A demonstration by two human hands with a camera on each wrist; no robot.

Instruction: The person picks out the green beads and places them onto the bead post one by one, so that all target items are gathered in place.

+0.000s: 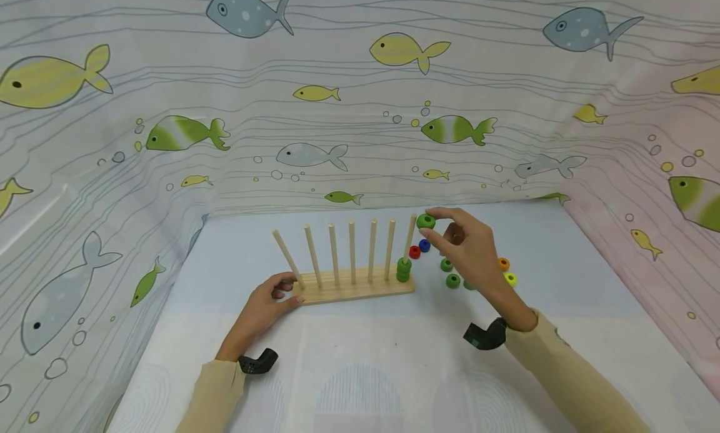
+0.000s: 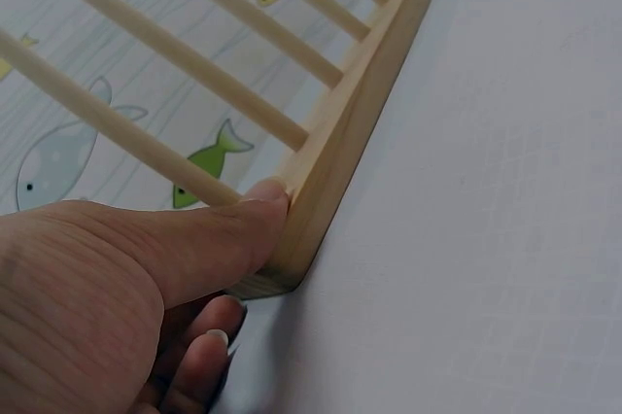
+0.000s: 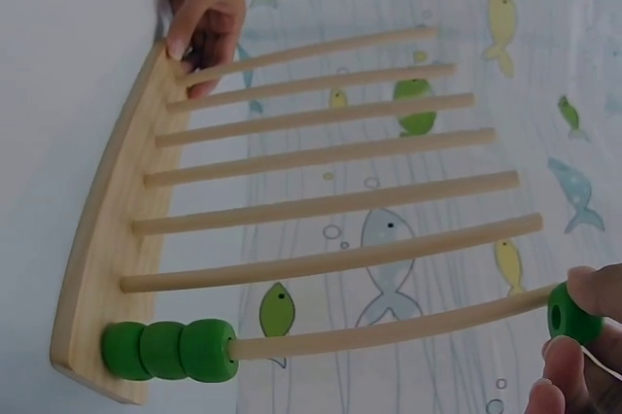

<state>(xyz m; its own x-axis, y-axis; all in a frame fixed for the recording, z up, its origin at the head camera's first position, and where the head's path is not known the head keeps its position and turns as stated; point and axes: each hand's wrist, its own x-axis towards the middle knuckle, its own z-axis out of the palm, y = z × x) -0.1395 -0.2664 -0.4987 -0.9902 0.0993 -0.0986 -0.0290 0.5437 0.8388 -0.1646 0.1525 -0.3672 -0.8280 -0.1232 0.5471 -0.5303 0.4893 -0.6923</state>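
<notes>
Green bead (image 1: 421,224) is pinched by the right hand (image 1: 471,244) beside a peg (image 1: 409,239).

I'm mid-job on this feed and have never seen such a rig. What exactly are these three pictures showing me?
There is no machine, just a person's two bare hands. The wide picture looks forward and down from the head; the others come from the left wrist camera and right wrist camera.

On the table stands a wooden rack. The left hand grips its left end. The right hand pinches a green bead near the rightmost peg's tip; three green beads sit at that peg's foot.

Loose red, blue, green, orange and yellow beads lie nearby.
</notes>
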